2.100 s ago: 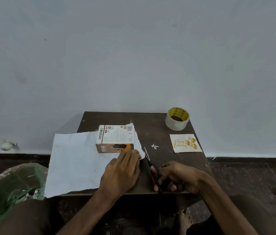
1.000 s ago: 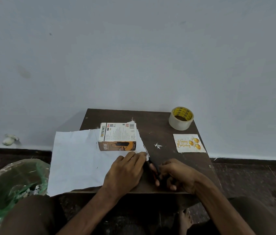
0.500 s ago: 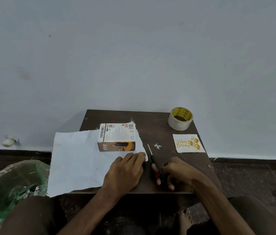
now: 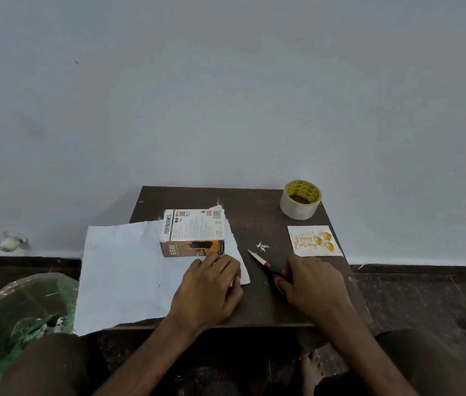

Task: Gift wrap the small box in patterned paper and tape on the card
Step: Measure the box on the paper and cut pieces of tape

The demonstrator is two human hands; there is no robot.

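Small box (image 4: pixel 194 230) lies on its side on the white-side-up paper (image 4: pixel 123 270), left-centre of the desk (image 4: pixel 257 212), same spot as in the earlier frames.

Head view:
- The left hand (image 4: pixel 208 287) lies flat with its fingers straight and together, pressing the paper's right strip. The fingertips now sit just beside the box's near face, closer than a second ago.
- The right hand (image 4: pixel 311 284) has shifted right, off the paper edge. Its fingers are curled on the red handles of the scissors (image 4: pixel 264 264).
- The blades are together and point far-left, apart from the paper, where before they sat at its right edge. Cannot tell if the scissors rest on the desk.
- The paper's right edge looks cut and ragged just right of the box. A small paper scrap (image 4: pixel 262 246) lies beyond the scissor tip.
- The tape roll (image 4: pixel 300 200) at the far right and the card (image 4: pixel 313 241) near it have not moved.
- A green plastic bag (image 4: pixel 11 310) sits on the floor at the left.

Judgement: trimming looks finished and the scissors are probably being put aside. Folding over the box comes next, with nothing folded or taped yet. Most of the sheet lies left of the box, so the short right flap may need the box recentred.
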